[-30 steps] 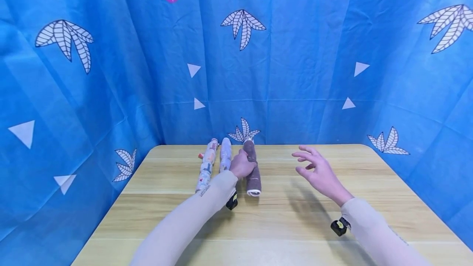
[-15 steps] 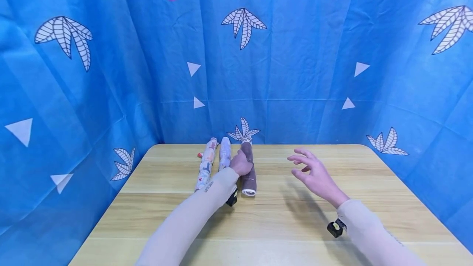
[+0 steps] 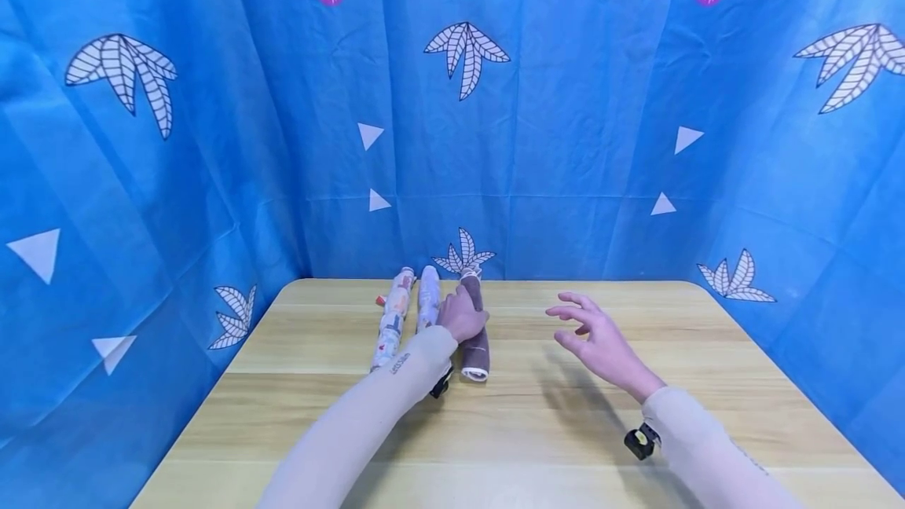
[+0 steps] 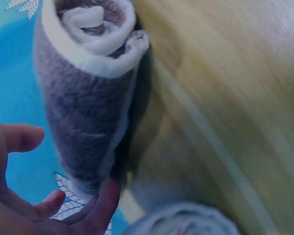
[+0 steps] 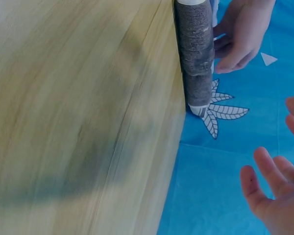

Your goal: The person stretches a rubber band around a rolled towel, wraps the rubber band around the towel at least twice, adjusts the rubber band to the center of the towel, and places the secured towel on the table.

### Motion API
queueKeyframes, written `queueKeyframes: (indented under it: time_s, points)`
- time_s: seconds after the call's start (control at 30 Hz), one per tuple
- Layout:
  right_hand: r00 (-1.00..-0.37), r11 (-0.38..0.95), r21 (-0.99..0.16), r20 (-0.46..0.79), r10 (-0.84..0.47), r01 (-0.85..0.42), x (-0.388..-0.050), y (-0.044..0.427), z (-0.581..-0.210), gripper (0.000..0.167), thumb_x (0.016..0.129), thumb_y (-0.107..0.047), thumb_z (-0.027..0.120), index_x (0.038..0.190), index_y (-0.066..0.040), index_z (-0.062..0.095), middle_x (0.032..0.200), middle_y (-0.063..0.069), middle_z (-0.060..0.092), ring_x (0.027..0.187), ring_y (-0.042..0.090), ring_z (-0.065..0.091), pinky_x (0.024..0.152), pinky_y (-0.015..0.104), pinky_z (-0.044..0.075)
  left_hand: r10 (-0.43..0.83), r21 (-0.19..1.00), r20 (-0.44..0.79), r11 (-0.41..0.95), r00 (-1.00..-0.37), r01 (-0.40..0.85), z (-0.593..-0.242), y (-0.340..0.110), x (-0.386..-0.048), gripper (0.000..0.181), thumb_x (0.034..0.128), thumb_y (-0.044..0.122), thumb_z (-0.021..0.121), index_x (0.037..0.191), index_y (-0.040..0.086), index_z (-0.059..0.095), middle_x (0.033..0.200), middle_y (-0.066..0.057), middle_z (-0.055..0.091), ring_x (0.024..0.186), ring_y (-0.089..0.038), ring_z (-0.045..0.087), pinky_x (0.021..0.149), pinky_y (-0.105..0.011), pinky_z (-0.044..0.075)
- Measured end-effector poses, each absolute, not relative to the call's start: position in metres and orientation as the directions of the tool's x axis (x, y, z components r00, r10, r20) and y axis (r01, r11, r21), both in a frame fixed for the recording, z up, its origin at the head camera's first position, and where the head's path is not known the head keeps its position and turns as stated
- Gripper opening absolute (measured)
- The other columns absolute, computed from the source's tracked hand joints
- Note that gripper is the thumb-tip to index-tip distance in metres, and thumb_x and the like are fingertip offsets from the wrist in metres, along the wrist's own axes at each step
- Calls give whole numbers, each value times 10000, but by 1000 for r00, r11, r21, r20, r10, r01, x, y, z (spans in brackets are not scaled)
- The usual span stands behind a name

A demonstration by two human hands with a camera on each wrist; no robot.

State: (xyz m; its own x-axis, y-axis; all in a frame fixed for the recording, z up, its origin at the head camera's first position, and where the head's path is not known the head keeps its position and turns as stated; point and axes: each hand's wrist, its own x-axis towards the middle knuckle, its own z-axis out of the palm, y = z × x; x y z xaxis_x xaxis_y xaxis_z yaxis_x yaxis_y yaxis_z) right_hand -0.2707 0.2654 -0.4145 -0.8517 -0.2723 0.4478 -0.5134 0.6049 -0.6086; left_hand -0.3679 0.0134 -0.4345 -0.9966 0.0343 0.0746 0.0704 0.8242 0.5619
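A dark grey-brown rolled towel (image 3: 476, 348) with white edging lies lengthwise at the far middle of the table. My left hand (image 3: 462, 315) is at the roll's left side. In the left wrist view, the thumb stands apart from the roll and a fingertip (image 4: 109, 188) reaches its side, seemingly touching. Left of it lie a pale lavender roll (image 3: 428, 297), partly hidden by that hand, and a white patterned roll (image 3: 393, 320), its near end behind my sleeve. My right hand (image 3: 601, 344) hovers over the table to the right, fingers loosely bent, holding nothing.
The wooden table (image 3: 537, 446) has rounded far corners. A blue patterned curtain (image 3: 566, 140) hangs behind it and along both sides. A small red tab (image 3: 380, 300) sticks out beside the patterned roll.
The dark roll has shifted slightly left, closer to the lavender roll, with my left hand beside it. My right hand has drifted a little left and nearer to me.
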Motion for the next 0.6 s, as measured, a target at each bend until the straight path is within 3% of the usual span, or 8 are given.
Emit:
queueKeyframes:
  time_s: [0.17, 0.3, 0.43, 0.53, 0.6]
  points:
    - [-857, 635, -582, 411, -310, -509, -273, 267, -412, 425, 914, -209, 737, 1325, -166, 639, 1550, 132, 416, 1356, 414, 460, 973, 631, 458, 113, 519, 139, 838, -984, 169, -425, 6, -357, 683, 891, 384, 674, 1392, -28, 457, 1254, -228, 594, 1169, -349, 568, 1006, -480, 472]
    - [-860, 685, -525, 367, -354, -506, -274, 268, -410, 522, 929, -398, 706, 1395, -193, 590, 1607, 128, 340, 1450, 434, 328, 1053, 723, 329, 224, 460, 119, 851, -967, 254, -410, -8, -341, 791, 902, 554, 630, 1499, 82, 413, 1443, -169, 512, 1310, -316, 489, 1081, -497, 427]
    - [-861, 746, -436, 319, -396, -504, -271, 269, -408, 642, 933, -547, 634, 1473, -220, 515, 1651, 120, 258, 1485, 434, 263, 1096, 745, 217, 348, 421, 53, 842, -936, 337, -399, -25, -314, 940, 877, 744, 529, 1594, 192, 276, 1657, -118, 242, 1531, -323, 208, 1198, -561, 250]
    - [-859, 773, -378, 284, -427, -509, -269, 270, -406, 690, 940, -592, 588, 1519, -243, 450, 1667, 113, 212, 1509, 411, 228, 1130, 735, 130, 412, 392, 17, 835, -911, 385, -394, -38, -296, 999, 841, 845, 443, 1614, 258, 207, 1697, -77, 90, 1568, -291, 9, 1217, -603, 120]
    - [-855, 783, -348, 265, -446, -516, -269, 271, -405, 700, 952, -597, 562, 1542, -253, 411, 1673, 109, 187, 1527, 386, 197, 1146, 726, 83, 447, 375, 5, 828, -895, 416, -391, -45, -289, 997, 827, 879, 398, 1614, 306, 185, 1703, -47, 38, 1565, -262, -53, 1209, -631, 64]
